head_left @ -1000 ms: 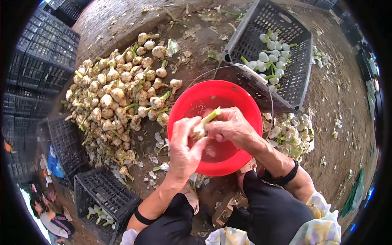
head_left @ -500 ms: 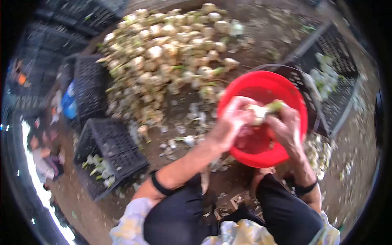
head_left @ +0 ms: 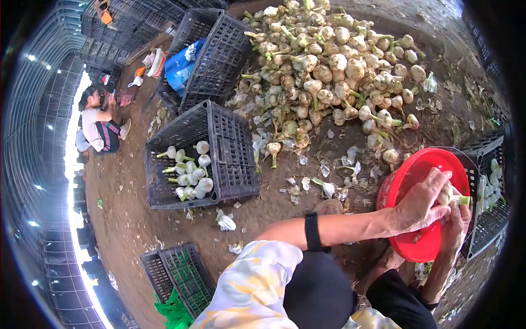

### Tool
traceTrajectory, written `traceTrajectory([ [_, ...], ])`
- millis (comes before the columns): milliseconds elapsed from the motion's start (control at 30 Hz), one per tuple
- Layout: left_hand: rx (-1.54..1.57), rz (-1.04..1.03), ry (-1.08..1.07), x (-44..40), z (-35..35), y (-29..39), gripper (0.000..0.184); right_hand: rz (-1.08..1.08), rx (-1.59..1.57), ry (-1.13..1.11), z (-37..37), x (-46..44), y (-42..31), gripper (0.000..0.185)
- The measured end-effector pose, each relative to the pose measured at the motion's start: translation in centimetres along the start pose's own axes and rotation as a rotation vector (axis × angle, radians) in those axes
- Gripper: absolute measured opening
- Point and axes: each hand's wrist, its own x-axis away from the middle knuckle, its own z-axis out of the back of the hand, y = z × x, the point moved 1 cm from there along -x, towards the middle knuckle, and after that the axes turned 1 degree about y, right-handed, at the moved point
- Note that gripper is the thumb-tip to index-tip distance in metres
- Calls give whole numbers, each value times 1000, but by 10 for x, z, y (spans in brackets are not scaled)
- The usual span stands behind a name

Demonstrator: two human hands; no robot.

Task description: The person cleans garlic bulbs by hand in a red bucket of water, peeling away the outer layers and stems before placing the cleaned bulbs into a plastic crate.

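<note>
Both of my hands are together over a red plastic bucket (head_left: 402, 181), holding one garlic bulb (head_left: 447, 193) with a short green stem that points right. My left hand (head_left: 421, 202) has its fingers closed on the bulb from the left. From below, my right hand (head_left: 453, 227) grips the same bulb near its stem. Fingers hide part of the bulb. A big heap of untrimmed garlic (head_left: 329, 71) with dirty skins lies on the ground beyond the bucket.
A black crate (head_left: 233, 153) on the left holds several clean white bulbs; another crate (head_left: 487, 203) with white garlic stands right of the bucket. Behind are a crate with a blue bag (head_left: 183, 68) and a seated person (head_left: 101, 120). Green netting (head_left: 175, 310) lies by a lower-left crate.
My view has swung left, so the bucket and hands now appear farther right and the left crates show more. The garlic bulb is still held in both hands.
</note>
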Motion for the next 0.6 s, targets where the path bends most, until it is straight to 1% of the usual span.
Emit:
traceTrajectory([
  [33,34,21,88,-3,0,-2,52,70,6,4,2,1,6,29],
  [100,792,485,13,-1,3,-12,38,-55,88,36,-39,9,-27,19],
  [167,657,630,-44,11,7,-12,28,-36,138,24,-41,8,-27,23],
  [200,824,883,-44,9,12,-9,29,-94,103,-41,-40,6,-30,24],
  [233,936,870,-44,14,10,-18,31,-132,-16,-46,-39,2,-24,23],
  [267,1081,948,-108,12,18,-14,33,-29,361,-31,-19,0,-3,23],
  [300,1115,1048,-28,10,14,-17,36,126,228,-3,-22,2,5,17],
  [333,1244,1103,-170,2,19,-24,40,-118,-122,46,-38,7,-12,15],
  [367,1230,1103,-196,-3,19,-17,45,-341,-496,69,-52,10,-28,13],
  [433,922,1023,-246,-10,14,-6,44,-117,-321,137,-47,6,-11,14],
  [467,693,929,-187,-8,9,-8,42,-12,-90,168,-48,8,-20,15],
  [500,469,824,-127,-6,5,-10,41,-51,-80,207,-49,9,-20,14],
  [533,384,738,-89,-4,2,-11,39,12,35,200,-51,10,-12,12],
  [567,226,587,-107,-2,1,-11,41,73,152,191,-54,11,-4,10],
  [600,108,458,-76,2,-5,-15,40,250,331,211,-63,14,-6,15],
])
